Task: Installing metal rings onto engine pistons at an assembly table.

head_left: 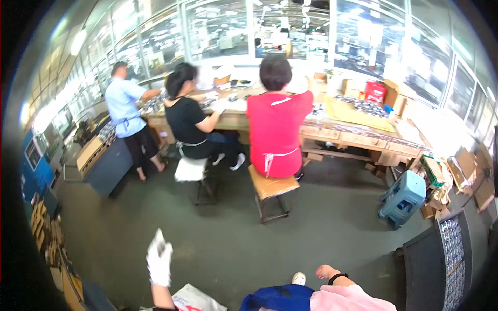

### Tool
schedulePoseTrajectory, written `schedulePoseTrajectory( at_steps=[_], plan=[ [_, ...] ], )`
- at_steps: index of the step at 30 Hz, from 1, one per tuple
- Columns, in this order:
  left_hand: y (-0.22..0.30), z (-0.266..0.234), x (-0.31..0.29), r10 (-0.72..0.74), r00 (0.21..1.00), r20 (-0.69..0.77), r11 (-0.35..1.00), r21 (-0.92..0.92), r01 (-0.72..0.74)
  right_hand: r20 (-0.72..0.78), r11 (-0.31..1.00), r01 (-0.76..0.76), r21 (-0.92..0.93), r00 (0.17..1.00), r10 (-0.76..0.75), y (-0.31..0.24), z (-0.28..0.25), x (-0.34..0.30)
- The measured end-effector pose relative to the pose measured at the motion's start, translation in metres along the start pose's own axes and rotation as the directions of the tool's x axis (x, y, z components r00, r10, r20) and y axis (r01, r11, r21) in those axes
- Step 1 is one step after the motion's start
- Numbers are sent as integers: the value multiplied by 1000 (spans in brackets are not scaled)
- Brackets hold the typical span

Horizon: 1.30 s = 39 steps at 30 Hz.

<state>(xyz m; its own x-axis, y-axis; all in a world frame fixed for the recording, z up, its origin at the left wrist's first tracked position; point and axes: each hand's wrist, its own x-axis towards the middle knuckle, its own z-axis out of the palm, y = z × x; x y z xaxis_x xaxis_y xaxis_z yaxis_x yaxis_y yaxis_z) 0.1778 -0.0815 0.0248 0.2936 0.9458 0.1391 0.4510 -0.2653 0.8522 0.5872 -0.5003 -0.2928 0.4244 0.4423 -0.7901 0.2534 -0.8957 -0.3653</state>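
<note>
— What's around me?
— Dark grey floor (311, 223), a long wooden workbench (358, 137) far across it, and glass walls (363, 36) behind, brightly lit.
— Any seating?
— Wooden stools (272, 187); a blue plastic one (403, 197) right, probably tipped.

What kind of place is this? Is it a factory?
Probably yes, a factory workroom. Three people sit or stand at a long wooden bench covered in small parts, a tray holds rows of shiny pieces, and cardboard boxes are stacked around. The left hand wears a white glove.
</note>
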Motion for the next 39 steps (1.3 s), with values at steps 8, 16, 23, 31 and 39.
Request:
schedulePoseTrajectory(
  at_steps=[8,16,23,31,39],
  plan=[
    [434,131,20,956,-43,-291,-27,57,-998,-424,973,-125,194,884,198,192,-210,-39],
    [586,241,48,932,-359,-50,-347,169,-923,-841,975,11,-224,502,-199,47,-530,-190],
    [682,335,116,924,-381,-5,-375,174,-911,-925,840,-388,-379,199,-325,-174,-705,-285],
    [766,414,174,904,-427,12,-425,123,-897,-962,763,-598,-247,244,-120,-327,-774,-331],
    [781,479,220,902,-431,-35,-429,50,-902,-846,701,-589,-402,-52,-530,-270,-812,-266]
  ],
)
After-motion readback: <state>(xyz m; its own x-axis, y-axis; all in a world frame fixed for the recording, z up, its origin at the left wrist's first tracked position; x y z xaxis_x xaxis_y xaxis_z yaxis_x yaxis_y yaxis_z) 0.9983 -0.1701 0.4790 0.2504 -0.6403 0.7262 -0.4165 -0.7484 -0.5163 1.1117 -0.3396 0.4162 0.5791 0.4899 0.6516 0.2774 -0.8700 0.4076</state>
